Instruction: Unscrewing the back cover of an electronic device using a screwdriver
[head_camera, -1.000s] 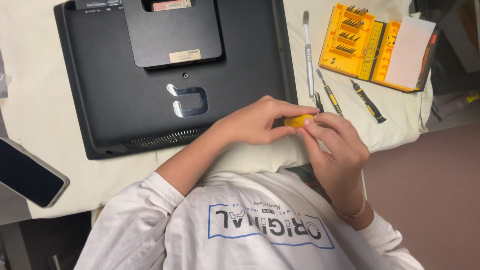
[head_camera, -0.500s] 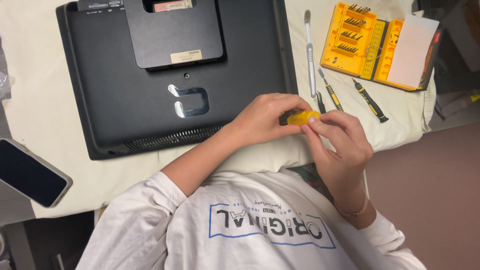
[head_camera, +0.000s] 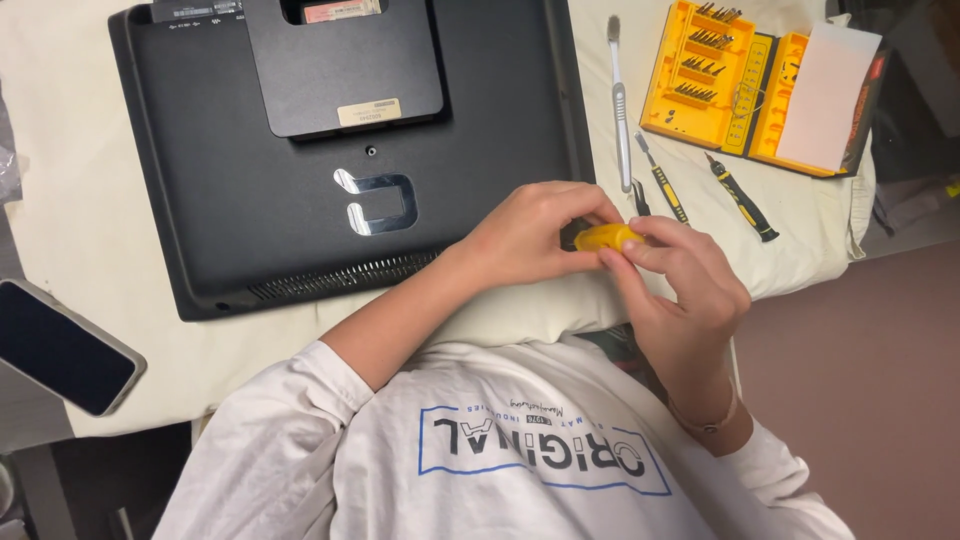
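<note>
A small yellow plastic piece is pinched between the fingertips of both hands, just above the near edge of the cream-covered table. My left hand grips it from the left, my right hand from the right. Both hands hover beside the lower right corner of a black monitor, which lies face down with its back panel up. Most of the yellow piece is hidden by my fingers.
Past my hands lie a grey toothbrush, black tweezers and two small yellow-and-black screwdrivers. An open yellow bit kit with a white card sits at the far right. A dark phone rests at the left edge.
Both hands have kept hold of the yellow piece with only small finger shifts. The view has drifted slightly.
</note>
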